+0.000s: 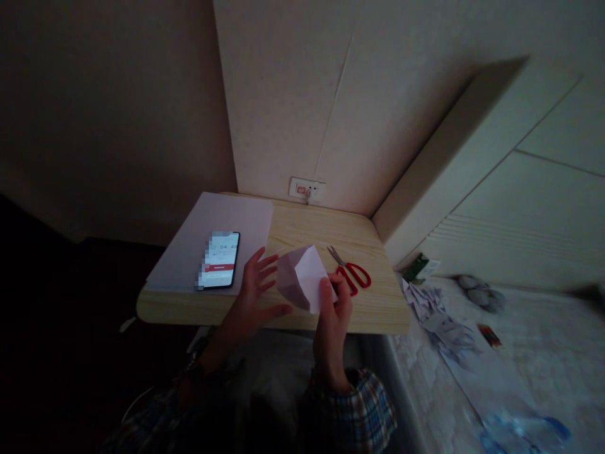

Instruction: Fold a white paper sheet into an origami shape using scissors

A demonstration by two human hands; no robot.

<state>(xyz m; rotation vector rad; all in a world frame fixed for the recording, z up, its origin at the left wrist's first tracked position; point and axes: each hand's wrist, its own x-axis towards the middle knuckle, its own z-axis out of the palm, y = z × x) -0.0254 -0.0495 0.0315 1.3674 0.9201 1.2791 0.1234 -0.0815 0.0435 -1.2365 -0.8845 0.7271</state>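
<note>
A folded piece of white paper stands partly raised on a small wooden table. My right hand pinches its near right corner between thumb and fingers. My left hand is spread open, fingers apart, resting on the table against the paper's left side. Red-handled scissors lie just right of the paper, blades pointing away from me.
A phone with a lit screen lies on a large white sheet on the table's left half. A wall socket sits behind the table. On the bed to the right lie crumpled paper scraps and a plastic bottle.
</note>
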